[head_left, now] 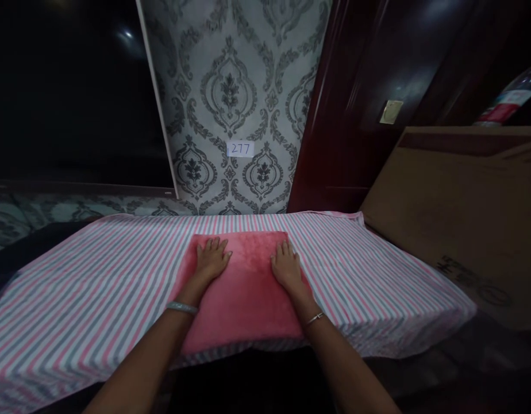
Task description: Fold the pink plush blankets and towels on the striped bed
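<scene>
A pink plush cloth [248, 305], roughly square, lies spread flat in front of me with its near edge at the front of the table. My left hand [212, 257] rests on its far left part, fingers spread and pointing away from me. On the far right part lies my right hand [286, 265], palm down with the fingers stretched out. Neither hand grips the cloth. Beneath it is a striped tablecloth [360, 264] in white, pink and grey, which hangs over the table's front edge.
A large cardboard box [455, 218] stands against the table's right side, with a plastic bottle [509, 100] above it. Behind the table are a dark television screen [76, 98], patterned wallpaper with a paper label [240, 149] reading 277, and a dark red wooden panel [356, 86].
</scene>
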Demonstrator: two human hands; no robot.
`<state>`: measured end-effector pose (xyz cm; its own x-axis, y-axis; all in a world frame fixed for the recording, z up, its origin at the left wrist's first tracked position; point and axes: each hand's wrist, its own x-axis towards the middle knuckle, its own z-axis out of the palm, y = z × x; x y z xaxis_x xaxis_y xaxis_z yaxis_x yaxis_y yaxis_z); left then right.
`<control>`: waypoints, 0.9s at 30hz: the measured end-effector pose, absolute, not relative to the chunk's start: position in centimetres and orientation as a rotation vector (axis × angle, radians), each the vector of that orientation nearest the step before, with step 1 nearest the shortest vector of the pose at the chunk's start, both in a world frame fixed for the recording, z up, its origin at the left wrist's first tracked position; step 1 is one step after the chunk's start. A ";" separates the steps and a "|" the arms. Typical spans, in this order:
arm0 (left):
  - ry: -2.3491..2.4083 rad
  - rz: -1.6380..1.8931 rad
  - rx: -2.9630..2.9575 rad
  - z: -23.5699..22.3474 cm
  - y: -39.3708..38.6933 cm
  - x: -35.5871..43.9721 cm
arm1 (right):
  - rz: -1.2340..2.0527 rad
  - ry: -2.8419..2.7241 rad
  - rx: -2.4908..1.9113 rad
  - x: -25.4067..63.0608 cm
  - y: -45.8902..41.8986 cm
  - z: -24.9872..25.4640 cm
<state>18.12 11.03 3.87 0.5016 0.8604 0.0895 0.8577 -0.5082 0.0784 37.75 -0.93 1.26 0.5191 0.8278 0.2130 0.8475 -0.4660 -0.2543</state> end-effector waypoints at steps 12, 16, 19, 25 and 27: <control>0.523 0.237 2.785 2.2 7.9 28.9 | -0.072 -1.469 -2.503 37.6 -1.5 0.6; 0.646 0.245 2.891 2.1 11.0 27.3 | -0.068 -1.410 -2.464 37.8 -1.3 0.4; 0.901 0.161 2.888 3.0 14.3 23.7 | -0.069 -1.393 -2.443 37.8 -1.2 0.3; 1.359 0.127 2.709 3.0 20.0 16.1 | -0.065 -1.391 -2.424 37.9 -1.1 0.0; 1.379 0.141 2.685 2.6 20.6 15.3 | -0.090 -1.393 -2.420 37.9 -1.2 0.0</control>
<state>15.27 20.60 2.62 0.5805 0.8138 0.0280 0.8026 -0.5776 0.1491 37.95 -1.17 0.04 0.5155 0.8271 0.2240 0.8490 -0.4575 -0.2644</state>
